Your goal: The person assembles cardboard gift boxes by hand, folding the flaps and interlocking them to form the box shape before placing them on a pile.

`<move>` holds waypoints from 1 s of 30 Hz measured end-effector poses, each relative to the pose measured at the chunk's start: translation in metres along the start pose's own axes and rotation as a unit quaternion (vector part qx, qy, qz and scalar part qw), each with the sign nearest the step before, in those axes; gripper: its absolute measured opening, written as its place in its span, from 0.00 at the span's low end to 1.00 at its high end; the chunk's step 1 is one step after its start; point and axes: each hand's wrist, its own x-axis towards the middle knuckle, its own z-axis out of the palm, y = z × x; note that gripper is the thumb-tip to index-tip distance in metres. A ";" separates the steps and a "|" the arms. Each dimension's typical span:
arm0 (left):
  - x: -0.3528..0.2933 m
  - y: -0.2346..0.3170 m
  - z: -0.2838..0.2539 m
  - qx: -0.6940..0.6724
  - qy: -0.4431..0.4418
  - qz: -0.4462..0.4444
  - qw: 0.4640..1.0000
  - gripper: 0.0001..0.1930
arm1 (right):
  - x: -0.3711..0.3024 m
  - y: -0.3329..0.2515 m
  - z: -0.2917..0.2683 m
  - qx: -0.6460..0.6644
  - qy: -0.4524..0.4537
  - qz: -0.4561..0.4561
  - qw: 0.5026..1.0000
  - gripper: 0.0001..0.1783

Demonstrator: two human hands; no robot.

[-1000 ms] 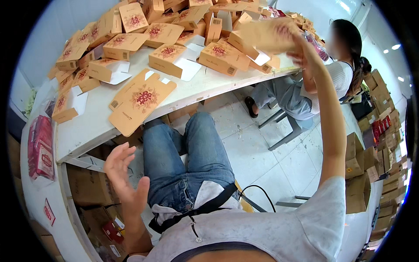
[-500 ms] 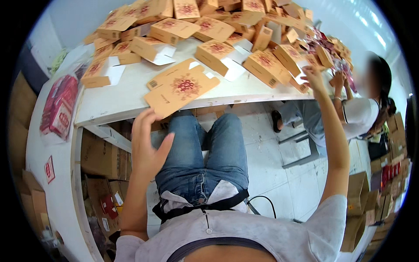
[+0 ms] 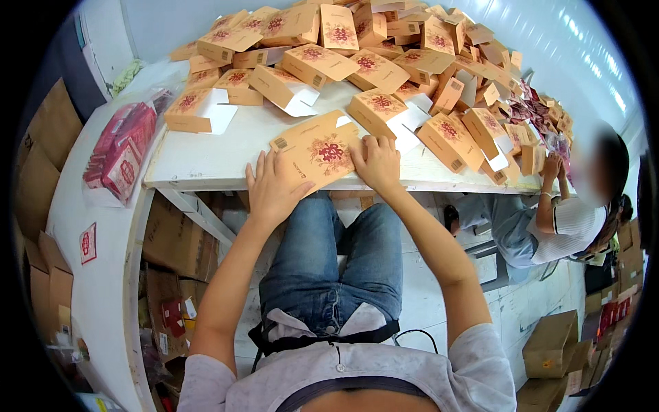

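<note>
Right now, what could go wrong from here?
The flat carton lies at the front edge of the table and might slip off if both hands let go. The right grip is close to an open box and could nudge it. The loose pile might slide.

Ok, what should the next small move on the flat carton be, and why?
Probably squeeze the carton open: it looks flat, with the left hand and right hand at its left and right edges, while nearby boxes are already opened out.
</note>
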 end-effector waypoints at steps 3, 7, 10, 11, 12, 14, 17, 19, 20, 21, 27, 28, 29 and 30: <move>-0.003 -0.002 0.007 0.007 0.034 0.012 0.999 0.45 | 0.001 -0.009 0.007 -0.010 0.017 0.033 0.999 0.22; -0.002 -0.002 0.011 0.008 0.062 0.023 0.998 0.46 | 0.003 -0.012 0.013 0.033 0.118 0.014 0.992 0.18; -0.004 0.003 0.005 -0.017 0.062 0.012 0.998 0.49 | 0.016 -0.014 0.002 0.179 0.186 0.022 0.966 0.11; -0.004 0.007 0.000 -0.019 0.062 -0.006 0.998 0.50 | 0.019 -0.017 -0.003 0.221 0.195 0.041 0.955 0.08; -0.006 0.010 -0.008 -0.019 0.060 -0.023 0.998 0.51 | 0.020 -0.024 -0.013 0.263 0.204 0.052 0.942 0.08; -0.005 0.017 -0.030 -0.037 0.123 0.012 0.992 0.54 | 0.021 -0.029 -0.036 0.332 0.218 0.076 0.914 0.08; -0.014 0.030 -0.069 -0.017 0.206 0.080 0.975 0.52 | 0.001 -0.043 -0.068 0.366 0.197 0.082 0.906 0.09; -0.019 0.041 -0.084 -0.112 0.127 0.078 0.983 0.51 | -0.009 -0.056 -0.082 0.394 0.191 0.084 0.895 0.09; -0.021 0.047 -0.087 -0.157 0.088 0.076 0.981 0.51 | -0.017 -0.062 -0.087 0.381 0.190 0.085 0.901 0.09; -0.024 0.054 -0.089 -0.189 0.060 0.044 0.979 0.50 | -0.023 -0.068 -0.095 0.368 0.193 0.082 0.906 0.09; -0.049 0.069 -0.079 -0.387 -0.070 0.014 0.919 0.42 | -0.049 -0.072 -0.111 0.310 0.158 0.028 0.937 0.06; -0.051 0.073 -0.078 -0.440 -0.099 0.013 0.892 0.40 | -0.050 -0.073 -0.111 0.353 0.193 0.017 0.915 0.11; -0.052 0.075 -0.073 -0.479 -0.078 0.033 0.874 0.36 | -0.049 -0.077 -0.109 0.394 0.227 0.005 0.890 0.17; -0.054 0.076 -0.066 -0.510 -0.060 0.029 0.858 0.35 | -0.049 -0.079 -0.108 0.434 0.260 -0.008 0.863 0.23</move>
